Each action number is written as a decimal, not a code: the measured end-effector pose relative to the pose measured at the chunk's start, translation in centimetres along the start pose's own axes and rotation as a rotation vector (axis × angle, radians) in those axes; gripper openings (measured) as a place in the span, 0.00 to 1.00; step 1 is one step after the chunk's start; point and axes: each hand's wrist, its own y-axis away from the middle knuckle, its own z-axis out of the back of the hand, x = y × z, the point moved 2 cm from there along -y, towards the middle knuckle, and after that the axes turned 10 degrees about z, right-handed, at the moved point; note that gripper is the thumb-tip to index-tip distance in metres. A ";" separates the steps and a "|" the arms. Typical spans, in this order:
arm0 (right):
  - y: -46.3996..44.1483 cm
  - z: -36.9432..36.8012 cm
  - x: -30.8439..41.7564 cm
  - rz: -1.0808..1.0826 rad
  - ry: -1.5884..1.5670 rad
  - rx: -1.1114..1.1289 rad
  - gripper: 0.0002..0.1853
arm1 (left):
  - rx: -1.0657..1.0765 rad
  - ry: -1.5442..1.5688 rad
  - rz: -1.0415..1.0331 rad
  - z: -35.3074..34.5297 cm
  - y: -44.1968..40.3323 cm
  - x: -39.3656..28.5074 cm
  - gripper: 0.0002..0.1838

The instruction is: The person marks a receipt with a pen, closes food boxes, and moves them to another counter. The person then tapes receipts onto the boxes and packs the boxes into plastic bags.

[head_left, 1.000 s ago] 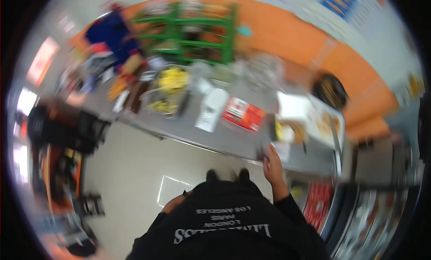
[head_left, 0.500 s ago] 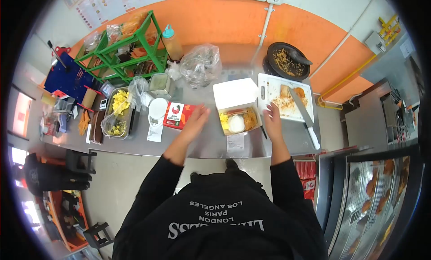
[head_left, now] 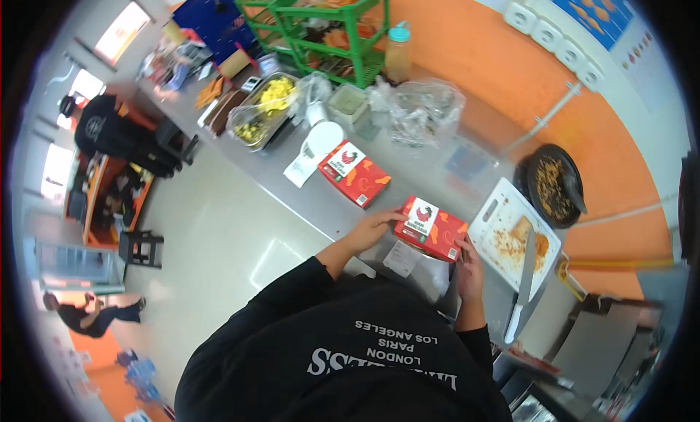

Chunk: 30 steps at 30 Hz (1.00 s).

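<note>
A red food box (head_left: 435, 231) with a rooster print stands at the counter's front edge, its lid down over the contents. My left hand (head_left: 373, 231) grips its left end, fingertips on the top edge. At the opposite end, my right hand (head_left: 470, 267) has its fingers against the side and corner. A printed receipt (head_left: 402, 258) lies just in front of the box. Another red food box (head_left: 354, 175), also closed, sits to the left beside a white scale (head_left: 324, 139).
Right of the box, a knife (head_left: 524, 276) rests across a white cutting board (head_left: 487, 229) with fried food pieces. Behind it stands a dark mortar (head_left: 554, 185). A plastic bag (head_left: 426, 112), green rack (head_left: 357, 39) and egg tray (head_left: 266, 115) line the counter. Two people are at far left.
The box lid has come down over the rice and egg, and both hands have moved in to hold the box's ends. My view has turned, showing more of the room at left.
</note>
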 end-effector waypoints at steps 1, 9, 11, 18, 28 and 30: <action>0.1 -0.3 -0.7 -0.050 -0.188 -0.112 0.20 | 0.073 0.333 0.071 -1.0 -0.1 1.8 0.25; -4.0 -1.3 0.3 -0.438 0.471 -0.214 0.23 | -0.147 0.072 0.369 -2.3 -1.4 -4.8 0.33; -4.9 -1.7 2.4 -0.539 0.404 -0.211 0.26 | -0.134 0.011 0.469 -1.2 -1.8 -6.8 0.33; -4.5 0.0 0.7 -0.545 0.512 -0.099 0.26 | -0.111 -0.158 0.578 -1.3 -2.0 -6.2 0.33; -3.9 -0.7 2.7 0.021 0.823 0.187 0.29 | -0.199 -0.777 -0.105 -2.0 -0.1 -2.5 0.38; -4.1 -0.7 3.5 0.217 1.004 0.459 0.34 | -0.086 -0.826 -0.198 -1.5 -0.3 -2.7 0.39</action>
